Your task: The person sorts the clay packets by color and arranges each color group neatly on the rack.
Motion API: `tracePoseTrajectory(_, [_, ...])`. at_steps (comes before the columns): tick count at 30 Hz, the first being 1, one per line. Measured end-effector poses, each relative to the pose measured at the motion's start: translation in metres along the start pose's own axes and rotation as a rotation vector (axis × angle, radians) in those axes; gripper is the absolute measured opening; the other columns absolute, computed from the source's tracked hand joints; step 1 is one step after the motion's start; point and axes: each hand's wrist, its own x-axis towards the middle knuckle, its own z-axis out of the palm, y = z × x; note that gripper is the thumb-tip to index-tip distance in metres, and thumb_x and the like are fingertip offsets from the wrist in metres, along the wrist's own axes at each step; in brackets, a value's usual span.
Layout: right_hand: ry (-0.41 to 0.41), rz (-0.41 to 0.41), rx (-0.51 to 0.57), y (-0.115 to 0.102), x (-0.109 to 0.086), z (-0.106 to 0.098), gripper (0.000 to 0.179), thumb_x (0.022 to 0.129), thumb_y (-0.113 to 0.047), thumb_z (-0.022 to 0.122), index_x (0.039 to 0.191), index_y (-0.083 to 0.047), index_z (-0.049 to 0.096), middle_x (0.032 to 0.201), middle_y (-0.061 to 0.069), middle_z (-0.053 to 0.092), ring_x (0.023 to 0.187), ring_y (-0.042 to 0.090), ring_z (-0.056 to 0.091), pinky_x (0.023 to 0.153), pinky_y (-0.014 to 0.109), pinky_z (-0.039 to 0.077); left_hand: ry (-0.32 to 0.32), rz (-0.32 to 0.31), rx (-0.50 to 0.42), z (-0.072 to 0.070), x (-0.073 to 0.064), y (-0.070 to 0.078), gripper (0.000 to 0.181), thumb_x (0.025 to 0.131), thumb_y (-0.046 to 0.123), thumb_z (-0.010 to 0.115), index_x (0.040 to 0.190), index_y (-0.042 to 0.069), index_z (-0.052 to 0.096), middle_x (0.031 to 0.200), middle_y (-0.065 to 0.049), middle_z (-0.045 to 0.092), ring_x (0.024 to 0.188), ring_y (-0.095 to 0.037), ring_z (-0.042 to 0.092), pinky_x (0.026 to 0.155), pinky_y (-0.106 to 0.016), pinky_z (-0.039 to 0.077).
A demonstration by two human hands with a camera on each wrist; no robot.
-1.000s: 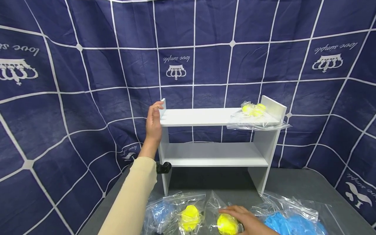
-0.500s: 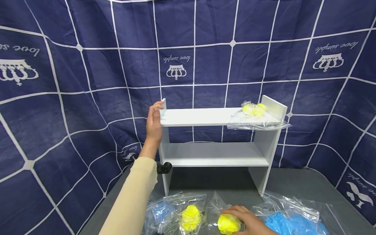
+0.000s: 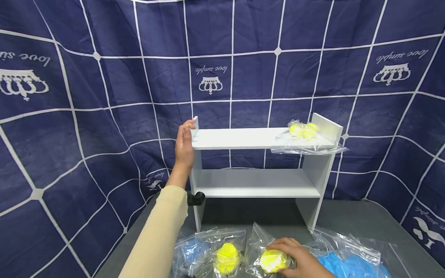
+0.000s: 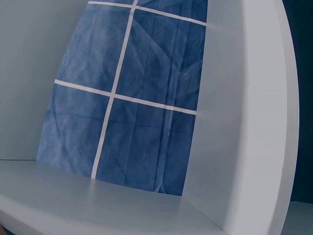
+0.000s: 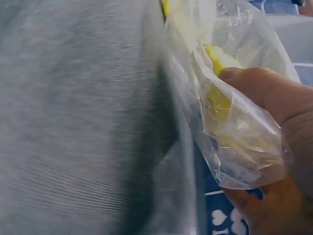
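In the head view my left hand (image 3: 185, 144) holds the upper left side panel of a white two-tier shelf (image 3: 257, 183), its fingers bent over the panel's edge. The left wrist view shows the shelf's side panel (image 4: 264, 117) and boards close up, without the hand's grip. My right hand (image 3: 298, 255) grips a clear plastic bag with a round yellow lump (image 3: 274, 261) inside. In the right wrist view the thumb presses on the clear bag (image 5: 244, 142) and the yellow shows through the film. On the shelf's top board lies another clear bag with yellow lumps (image 3: 303, 130), overhanging the front edge.
Left of the right hand lie clear bags, one with a yellow lump (image 3: 226, 258) and one with something blue (image 3: 194, 251). A zip bag with blue crumpled contents (image 3: 351, 264) lies to the right. A dark grey tabletop (image 3: 347, 216) meets a navy checked curtain (image 3: 250, 77).
My right hand has closed on the bagged yellow lump and raised it slightly, and the bag has shifted with it. My left hand stays at the shelf panel.
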Motion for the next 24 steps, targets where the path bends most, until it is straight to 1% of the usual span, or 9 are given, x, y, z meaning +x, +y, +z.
tracePoseTrajectory(4, [0.139, -0.018, -0.145, -0.012, 0.003, -0.009, 0.064, 0.069, -0.020, 0.089, 0.128, -0.030, 0.064, 0.123, -0.017, 0.063, 0.113, 0.004, 0.055, 0.081, 0.028, 0.053, 0.003, -0.024, 0.005, 0.000, -0.003, -0.002, 0.025, 0.106, 0.000, 0.026, 0.108, -0.017, 0.044, 0.138, -0.033, 0.049, 0.141, -0.040, 0.040, 0.119, -0.041, 0.026])
tracePoseTrajectory(5, [0.165, -0.026, -0.164, -0.016, 0.004, -0.013, 0.066, 0.068, -0.019, 0.089, 0.128, -0.030, 0.064, 0.123, -0.017, 0.063, 0.112, 0.003, 0.054, 0.081, 0.028, 0.053, 0.002, -0.036, 0.007, 0.000, -0.005, -0.002, 0.026, 0.106, 0.001, 0.026, 0.108, -0.017, 0.044, 0.139, -0.032, 0.050, 0.141, -0.039, 0.040, 0.120, -0.041, 0.026])
tracePoseTrajectory(8, [0.213, -0.070, -0.163, -0.026, 0.007, -0.027, 0.066, 0.068, -0.015, 0.089, 0.129, -0.027, 0.064, 0.125, -0.011, 0.063, 0.114, 0.001, 0.052, 0.082, 0.028, 0.053, -0.006, -0.057, 0.005, 0.000, -0.009, -0.004, 0.027, 0.106, 0.002, 0.026, 0.109, -0.017, 0.044, 0.140, -0.032, 0.049, 0.142, -0.039, 0.039, 0.120, -0.042, 0.026])
tracePoseTrajectory(10, [0.228, -0.093, -0.151, -0.034, 0.012, -0.040, 0.067, 0.069, -0.012, 0.088, 0.130, -0.025, 0.063, 0.127, -0.008, 0.062, 0.117, 0.002, 0.051, 0.085, 0.025, 0.052, -0.008, -0.052, 0.005, 0.001, -0.010, -0.004, 0.026, 0.106, 0.002, 0.026, 0.109, -0.017, 0.044, 0.140, -0.031, 0.049, 0.143, -0.039, 0.039, 0.121, -0.043, 0.025])
tracePoseTrajectory(12, [0.248, -0.123, -0.160, -0.043, 0.019, -0.054, 0.067, 0.069, -0.010, 0.087, 0.131, -0.023, 0.063, 0.129, -0.006, 0.062, 0.120, 0.003, 0.050, 0.088, 0.024, 0.051, -0.003, -0.029, 0.000, 0.002, -0.009, -0.005, 0.026, 0.106, 0.001, 0.026, 0.108, -0.017, 0.044, 0.139, -0.033, 0.049, 0.142, -0.040, 0.040, 0.120, -0.043, 0.026])
tracePoseTrajectory(15, [0.280, -0.124, -0.189, -0.062, 0.030, -0.077, 0.067, 0.070, -0.011, 0.087, 0.131, -0.025, 0.063, 0.132, -0.006, 0.061, 0.125, 0.002, 0.049, 0.095, 0.020, 0.048, 0.010, -0.003, -0.002, 0.002, -0.006, -0.004, 0.024, 0.105, 0.001, 0.027, 0.104, -0.013, 0.046, 0.137, -0.033, 0.051, 0.140, -0.041, 0.041, 0.120, -0.041, 0.027])
tracePoseTrajectory(16, [0.295, -0.136, -0.202, -0.068, 0.035, -0.085, 0.066, 0.070, -0.012, 0.087, 0.131, -0.024, 0.063, 0.132, -0.006, 0.061, 0.125, 0.002, 0.049, 0.096, 0.021, 0.048, 0.013, 0.001, -0.005, 0.003, -0.004, -0.004, 0.023, 0.105, 0.001, 0.027, 0.103, -0.011, 0.046, 0.137, -0.033, 0.051, 0.140, -0.041, 0.041, 0.120, -0.040, 0.027])
tracePoseTrajectory(19, [0.322, -0.157, -0.215, -0.086, 0.046, -0.108, 0.064, 0.071, -0.015, 0.088, 0.130, -0.025, 0.064, 0.133, -0.005, 0.061, 0.128, 0.003, 0.049, 0.101, 0.019, 0.045, 0.013, 0.001, -0.001, 0.002, -0.002, -0.003, 0.023, 0.106, 0.001, 0.027, 0.103, -0.011, 0.046, 0.137, -0.032, 0.051, 0.140, -0.040, 0.041, 0.119, -0.039, 0.027])
tracePoseTrajectory(24, [0.335, -0.200, -0.191, -0.108, 0.066, -0.142, 0.064, 0.071, -0.013, 0.088, 0.129, -0.023, 0.065, 0.133, -0.003, 0.062, 0.131, 0.004, 0.048, 0.108, 0.013, 0.036, 0.015, -0.004, 0.007, 0.001, -0.001, -0.003, 0.026, 0.106, 0.001, 0.027, 0.108, -0.017, 0.046, 0.137, -0.032, 0.051, 0.141, -0.040, 0.041, 0.119, -0.040, 0.027])
